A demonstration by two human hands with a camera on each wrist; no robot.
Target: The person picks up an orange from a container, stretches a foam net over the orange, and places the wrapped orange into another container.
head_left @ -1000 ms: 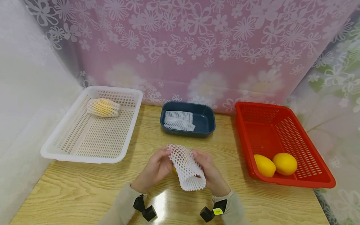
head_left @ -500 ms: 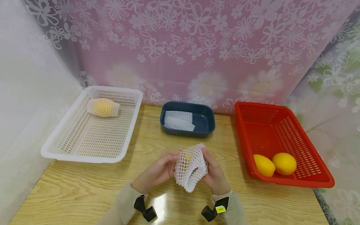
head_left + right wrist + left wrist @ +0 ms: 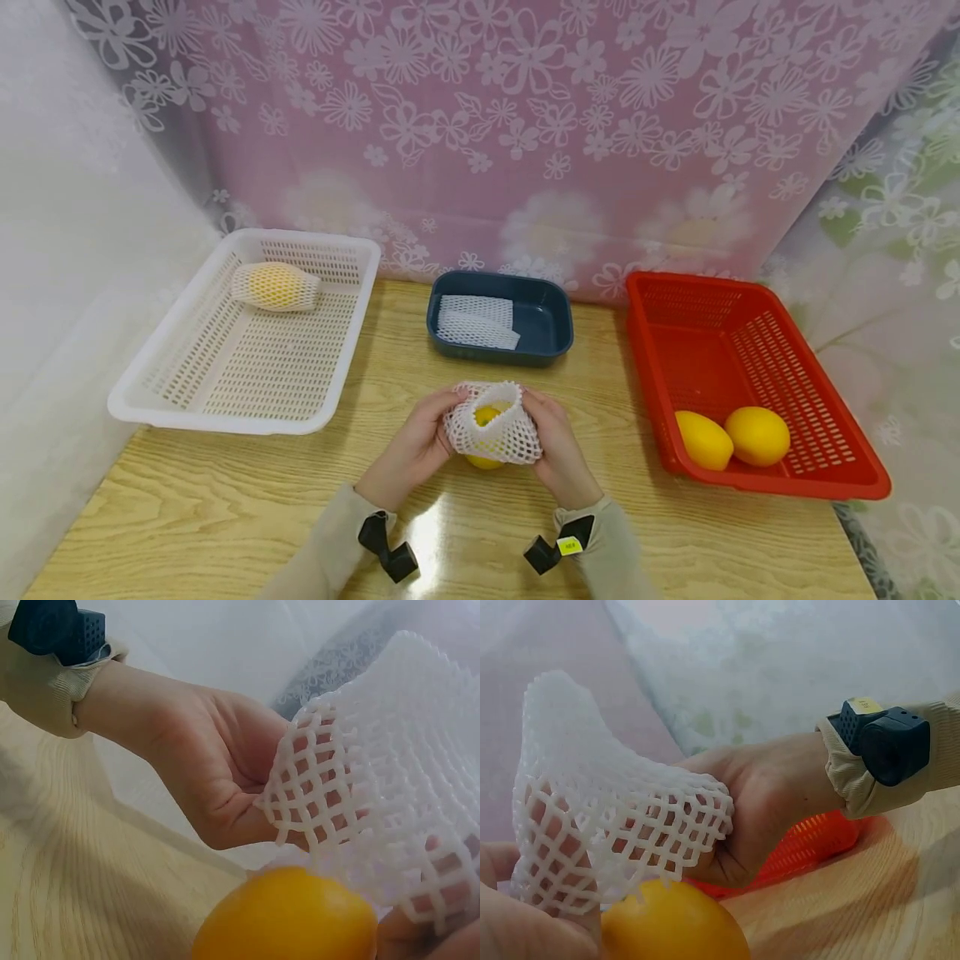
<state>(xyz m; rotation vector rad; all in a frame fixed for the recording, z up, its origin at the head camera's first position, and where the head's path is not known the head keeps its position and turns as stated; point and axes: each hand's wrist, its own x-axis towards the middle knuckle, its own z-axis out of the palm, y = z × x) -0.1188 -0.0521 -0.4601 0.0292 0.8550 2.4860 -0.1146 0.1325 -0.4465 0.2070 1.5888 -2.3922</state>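
Watching the foam net [image 3: 516, 437]: between both hands, it might tear, I judge, from overstretching, or miss the yellow fruit [image 3: 679, 926] at 6 o'clock if that rolls.
Open end of the foam net: tips up, toward 12; long axis roughly upright, I think.
Left hand [image 3: 417, 435]: pinching its 9 o'clock edge.
Right hand [image 3: 558, 446]: pinching at 3.

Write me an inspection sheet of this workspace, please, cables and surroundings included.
Surface: wood-grain table, with bright glare.
Job's things: white foam net above a yellow fruit; two more yellow fruits in the red basket; netted fruit in the white basket; flat nets in the blue tray.
Clutter: nothing seen.
Grips: left hand and right hand both hold the white foam net; camera on each wrist.
Cables: nothing seen.
Surroundings: pink floral cloth behind the table.
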